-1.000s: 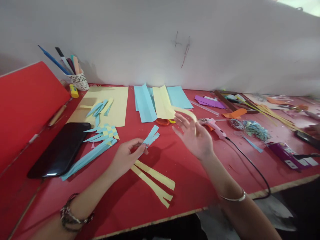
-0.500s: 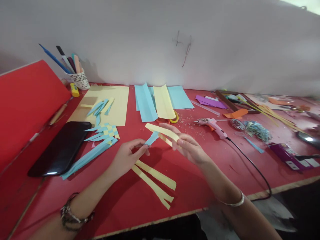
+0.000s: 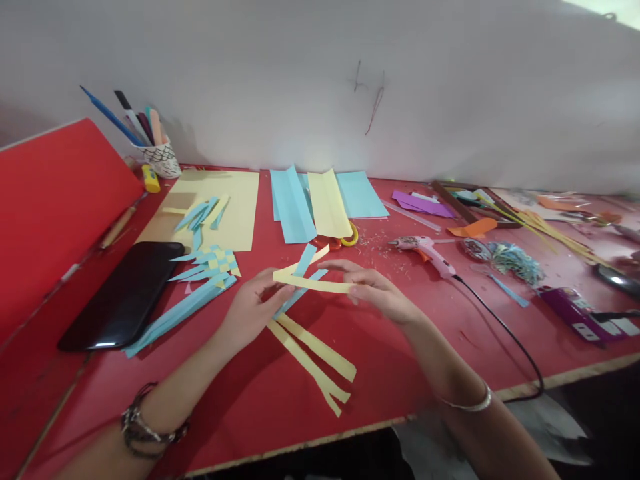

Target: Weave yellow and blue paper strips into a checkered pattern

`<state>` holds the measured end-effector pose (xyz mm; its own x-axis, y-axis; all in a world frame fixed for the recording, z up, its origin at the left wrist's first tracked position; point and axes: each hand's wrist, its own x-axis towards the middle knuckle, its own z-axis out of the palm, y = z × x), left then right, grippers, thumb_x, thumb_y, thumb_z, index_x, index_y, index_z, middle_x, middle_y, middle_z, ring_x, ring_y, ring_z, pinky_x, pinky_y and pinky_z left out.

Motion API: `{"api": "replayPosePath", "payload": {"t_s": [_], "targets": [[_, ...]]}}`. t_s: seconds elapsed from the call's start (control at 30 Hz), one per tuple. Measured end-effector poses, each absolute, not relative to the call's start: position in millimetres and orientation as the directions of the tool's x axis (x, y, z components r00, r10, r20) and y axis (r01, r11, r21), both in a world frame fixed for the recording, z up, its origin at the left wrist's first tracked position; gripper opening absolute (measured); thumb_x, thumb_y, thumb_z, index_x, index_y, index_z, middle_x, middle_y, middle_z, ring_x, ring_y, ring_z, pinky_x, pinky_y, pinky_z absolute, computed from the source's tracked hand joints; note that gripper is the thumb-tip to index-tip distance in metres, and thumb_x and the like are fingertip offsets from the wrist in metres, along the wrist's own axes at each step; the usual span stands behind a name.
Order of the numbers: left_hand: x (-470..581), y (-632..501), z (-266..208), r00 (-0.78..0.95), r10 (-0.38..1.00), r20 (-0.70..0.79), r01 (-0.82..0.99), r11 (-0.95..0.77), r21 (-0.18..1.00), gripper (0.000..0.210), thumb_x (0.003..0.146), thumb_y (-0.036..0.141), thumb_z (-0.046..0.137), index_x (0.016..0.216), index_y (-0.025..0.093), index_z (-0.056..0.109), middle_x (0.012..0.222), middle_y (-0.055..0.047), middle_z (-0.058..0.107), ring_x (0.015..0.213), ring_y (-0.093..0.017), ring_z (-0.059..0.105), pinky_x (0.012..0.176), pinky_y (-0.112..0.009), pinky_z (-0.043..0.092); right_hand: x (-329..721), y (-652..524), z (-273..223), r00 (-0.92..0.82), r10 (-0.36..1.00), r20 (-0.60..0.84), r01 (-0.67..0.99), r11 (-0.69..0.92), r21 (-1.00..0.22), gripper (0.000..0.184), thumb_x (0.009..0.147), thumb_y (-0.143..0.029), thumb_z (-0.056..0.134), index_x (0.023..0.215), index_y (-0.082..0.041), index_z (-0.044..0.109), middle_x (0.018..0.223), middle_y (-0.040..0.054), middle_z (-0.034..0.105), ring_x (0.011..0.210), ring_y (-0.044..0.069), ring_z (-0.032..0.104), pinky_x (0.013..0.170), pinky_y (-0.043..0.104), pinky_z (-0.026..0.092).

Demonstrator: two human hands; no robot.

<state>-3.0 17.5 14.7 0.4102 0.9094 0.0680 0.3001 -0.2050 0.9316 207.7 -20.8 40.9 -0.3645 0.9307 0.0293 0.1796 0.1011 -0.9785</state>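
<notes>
My left hand (image 3: 257, 303) pinches a blue paper strip (image 3: 305, 260) and a yellow paper strip (image 3: 315, 284) where they cross. The yellow one is folded around the blue, with its ends spread in a V. At its right end, my right hand (image 3: 377, 290) grips the yellow strip between thumb and fingers. A second blue length slants out below it; whether it belongs to the same strip I cannot tell. Two loose yellow strips (image 3: 320, 353) lie on the red table under my hands, one split at its end. Left of my left hand rests a woven blue and yellow paper piece (image 3: 217, 261).
A black phone (image 3: 125, 293) and folded blue strips (image 3: 180, 317) lie at left. Folded paper sheets (image 3: 327, 200) partly cover yellow-handled scissors (image 3: 353, 235) at the back. A pink glue gun (image 3: 430, 253) trails its cord (image 3: 505, 333) along the right side.
The yellow strip has swung leftward and down, its fold now at my left fingers. The blue strip shows as two lengths pointing up and right. My right hand has lowered slightly.
</notes>
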Motion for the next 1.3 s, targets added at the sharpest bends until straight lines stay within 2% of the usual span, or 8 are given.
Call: {"api": "replayPosePath", "payload": {"t_s": [0.2,0.33,0.47,0.57,0.67,0.97,1.17,1.3], "targets": [[-3.8,16.4,13.5,0.453,0.887,0.086,0.284,-0.235,0.93,0.022,0.074,0.037,0.051,0.072,0.019,0.063,0.072,0.0,0.062,0.068,-0.015,0.057,0.064,-0.025,0.045,206.0,-19.9,37.8,-0.22,0.975,0.035,0.409,0.124,-0.904,0.026,0.079,-0.028,0.045,0.055,-0.019,0.047,0.11,0.0064,0.055,0.11,0.022,0.046,0.09,0.038,0.034],[-3.8,16.5,11.3,0.487,0.865,0.12,0.272,-0.281,0.92,0.022,0.077,0.037,0.05,0.068,0.019,0.06,0.069,0.001,0.061,0.067,-0.015,0.057,0.064,-0.024,0.045,201.2,-21.0,31.7,-0.2,0.97,0.137,0.515,0.223,-0.828,0.011,0.078,-0.031,0.049,0.081,-0.021,0.053,0.11,0.0072,0.054,0.108,0.021,0.048,0.095,0.041,0.032],[-3.8,15.3,10.5,0.514,0.85,0.113,0.273,-0.287,0.918,0.02,0.078,0.036,0.051,0.074,0.021,0.064,0.078,0.0,0.064,0.074,-0.016,0.059,0.068,-0.025,0.045,191.4,-18.6,29.0,-0.233,0.97,0.069,0.648,0.208,-0.733,0.054,0.073,-0.04,0.057,0.121,-0.022,0.039,0.13,0.01,0.043,0.124,0.026,0.034,0.103,0.051,0.017],[-3.2,14.9,11.3,0.534,0.837,0.12,0.268,-0.303,0.915,0.021,0.078,0.035,0.05,0.077,0.021,0.065,0.083,-0.001,0.065,0.078,-0.017,0.059,0.068,-0.025,0.046,180.3,-12.5,32.5,-0.307,0.951,-0.034,0.706,0.204,-0.678,0.066,0.071,-0.042,0.059,0.129,-0.024,0.031,0.138,0.0087,0.035,0.13,0.026,0.024,0.104,0.056,0.002],[-3.0,16.0,12.1,0.547,0.826,0.138,0.271,-0.331,0.904,0.022,0.078,0.034,0.048,0.076,0.02,0.066,0.08,-0.002,0.065,0.076,-0.018,0.06,0.067,-0.026,0.046,170.2,-4.5,39.8,-0.39,0.921,-0.026,0.726,0.29,-0.624,0.057,0.073,-0.037,0.057,0.126,-0.026,0.039,0.133,0.006,0.043,0.127,0.025,0.031,0.104,0.055,-0.001],[-4.5,19.4,7.1,0.498,0.852,0.163,0.265,-0.329,0.907,0.025,0.078,0.036,0.047,0.084,0.019,0.065,0.086,-0.003,0.068,0.082,-0.019,0.06,0.071,-0.027,0.045,169.4,7.3,48.2,-0.467,0.884,-0.022,0.754,0.385,-0.531,0.017,0.081,-0.026,0.049,0.089,-0.021,0.062,0.089,0.0022,0.067,0.09,0.019,0.059,0.101,0.051,0.014],[-3.2,19.0,8.1,0.437,0.891,0.124,0.379,-0.307,0.873,0.031,0.076,0.039,0.045,0.079,0.016,0.066,0.075,-0.004,0.066,0.067,-0.017,0.058,0.06,-0.026,0.043,172.7,0.9,50.9,-0.442,0.897,0.0,0.751,0.37,-0.547,0.019,0.084,-0.02,0.043,0.075,-0.015,0.058,0.06,-0.0019,0.056,0.058,0.01,0.05,0.077,0.032,0.036],[-2.6,18.7,10.7,0.459,0.878,0.134,0.341,-0.313,0.886,0.029,0.076,0.038,0.046,0.078,0.017,0.066,0.076,-0.003,0.066,0.069,-0.016,0.058,0.062,-0.025,0.043,170.0,-9.6,55.5,-0.319,0.945,-0.067,0.71,0.191,-0.677,0.024,0.085,-0.022,0.04,0.065,-0.015,0.053,0.055,-0.0032,0.053,0.048,0.007,0.045,0.054,0.02,0.032]]}}
